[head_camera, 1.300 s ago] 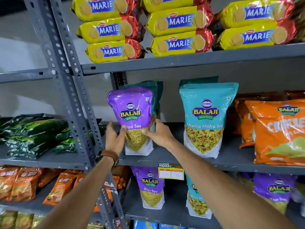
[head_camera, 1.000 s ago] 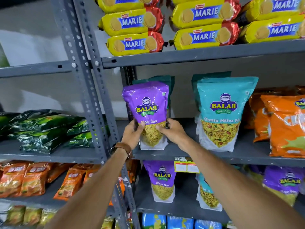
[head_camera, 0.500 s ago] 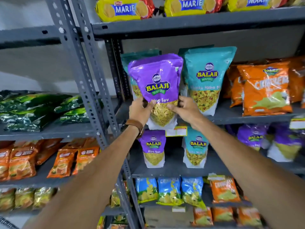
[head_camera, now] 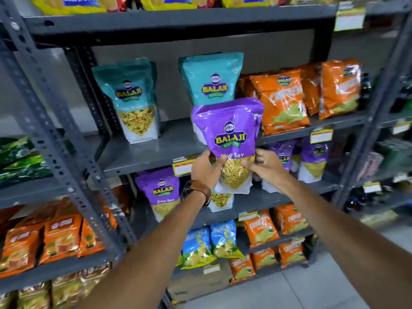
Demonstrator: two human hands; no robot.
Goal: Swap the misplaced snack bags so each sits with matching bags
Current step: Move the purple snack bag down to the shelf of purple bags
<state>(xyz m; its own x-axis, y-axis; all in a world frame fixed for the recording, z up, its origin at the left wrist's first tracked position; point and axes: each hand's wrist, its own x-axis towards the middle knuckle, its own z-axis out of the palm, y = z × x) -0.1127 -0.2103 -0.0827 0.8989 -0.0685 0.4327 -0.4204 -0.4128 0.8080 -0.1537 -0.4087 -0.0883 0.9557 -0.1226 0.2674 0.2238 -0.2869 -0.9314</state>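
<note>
I hold a purple Aloo Sev bag (head_camera: 229, 134) upright in front of the rack, off the shelf. My left hand (head_camera: 206, 169) grips its lower left side and my right hand (head_camera: 265, 166) grips its lower right. Two teal Khatta Mitha bags stand on the middle shelf (head_camera: 156, 152): one at the left (head_camera: 131, 97), one (head_camera: 211, 79) partly behind the held bag. One shelf down, a purple Aloo Sev bag (head_camera: 162, 190) stands left, more purple bags (head_camera: 314, 157) stand right, and a teal bag (head_camera: 220, 200) is mostly hidden behind my left wrist.
Orange crisp bags (head_camera: 283, 101) fill the right of the middle shelf. Grey slotted uprights (head_camera: 55, 121) divide the racks. Blue and orange bags (head_camera: 209, 244) sit on the lower shelf, green packs (head_camera: 20, 159) on the left rack, biscuit packs along the top.
The purple bag has come off the middle shelf in both hands, moving down and to the right. The teal bag behind its old spot is now uncovered. My view has tilted downward.
</note>
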